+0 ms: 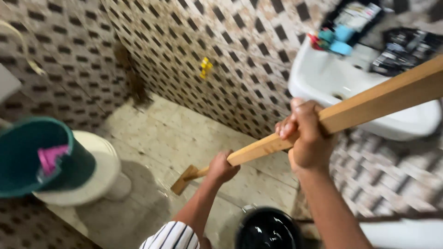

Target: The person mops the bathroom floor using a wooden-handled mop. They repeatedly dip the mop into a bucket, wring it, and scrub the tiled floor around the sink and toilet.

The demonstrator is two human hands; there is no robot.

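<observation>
Right hand (310, 138) sits nearest us, fingers wrapped tight round the upper part of the wooden handle (369, 102); left hand (222, 167) is lower down the same handle, fist closed on it, striped sleeve (173, 236) below. Our grip is pressed together at both points, well spaced. Handle slopes down and away to a flat wooden head (183, 180) resting on the wet floor (184, 129), about mid-room.

To work it well, we judge: keep the head flat to the tiles, push in long strokes, let the lower hand steer and the upper hand drive.

Room notes. Left: white toilet (99, 177) with a green bucket (32, 159) over it, a pink thing inside. Right: white sink (332, 80), and the handle's top end passes close in front of its rim, so a back-swing could knock it. Near: black bucket (267, 229) just under our arms, easy to kick. Far: tiled wall (184, 41) with a yellow tap (205, 68). Open floor lies far and left of the head, toward the corner.
</observation>
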